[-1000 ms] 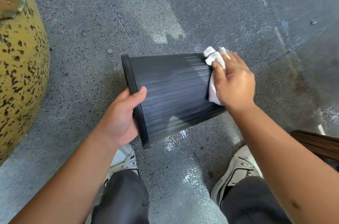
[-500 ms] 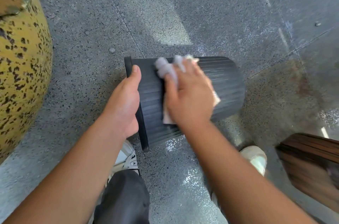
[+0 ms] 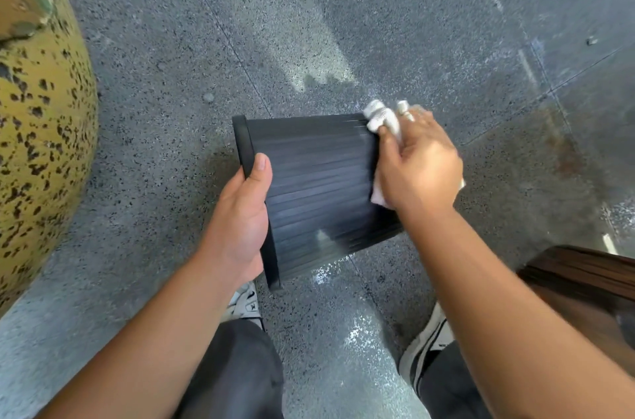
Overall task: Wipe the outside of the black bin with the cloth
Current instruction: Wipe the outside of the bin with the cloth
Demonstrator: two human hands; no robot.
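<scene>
Black bin [image 3: 316,185] is held on its side in mid-air above the speckled grey floor [image 3: 395,23], its thick rim pointing toward the yellow spotted object [image 3: 37,130] and its ribbed wall facing up; its inside cannot be seen. At the rim end of the bin, the left hand [image 3: 242,219] has its grip closed on the rim, thumb lying along the ribbed wall and fingers hidden behind. At the base end of the bin, the right hand [image 3: 417,169] presses a white cloth [image 3: 383,123] flat against the wall, its grip closed on the cloth, which bunches out beyond the fingertips. Below the bin, two sneakers and dark trouser legs stand on the floor. Beyond the bin's base end lies a dark wooden surface [image 3: 584,277]; floor on the bin's far side is bare.
</scene>
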